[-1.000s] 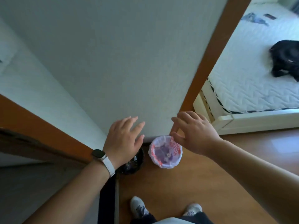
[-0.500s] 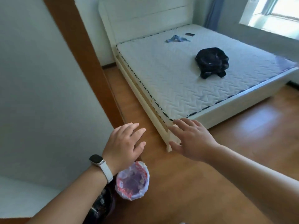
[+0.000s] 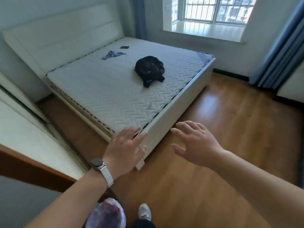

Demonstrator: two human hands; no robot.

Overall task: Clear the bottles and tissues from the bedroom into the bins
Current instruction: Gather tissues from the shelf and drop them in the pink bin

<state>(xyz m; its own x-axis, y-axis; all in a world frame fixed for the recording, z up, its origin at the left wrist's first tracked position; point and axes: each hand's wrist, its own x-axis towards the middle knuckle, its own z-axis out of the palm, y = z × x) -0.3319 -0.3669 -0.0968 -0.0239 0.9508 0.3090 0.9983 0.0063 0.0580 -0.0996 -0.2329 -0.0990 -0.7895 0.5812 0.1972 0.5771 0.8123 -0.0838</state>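
Bin (image 3: 107, 214) now at six o'clock, you face the bed (image 3: 115, 96) searching, left hand (image 3: 125, 148) and right hand (image 3: 195, 145) splayed empty.

The wood floor (image 3: 230, 129) is shining, smooth and glossy. The mattress (image 3: 115, 96) is showing soft white cloth with bumpy stitched zigzags. The black bundle (image 3: 148, 68) is looking like matt cloth. The bin liner (image 3: 107, 214) is looking like thin, crinkly plastic.

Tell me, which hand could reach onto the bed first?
Probably the left hand: it hovers open at the near corner of the bed, while the right hand, also empty, is over the wooden floor beside it.
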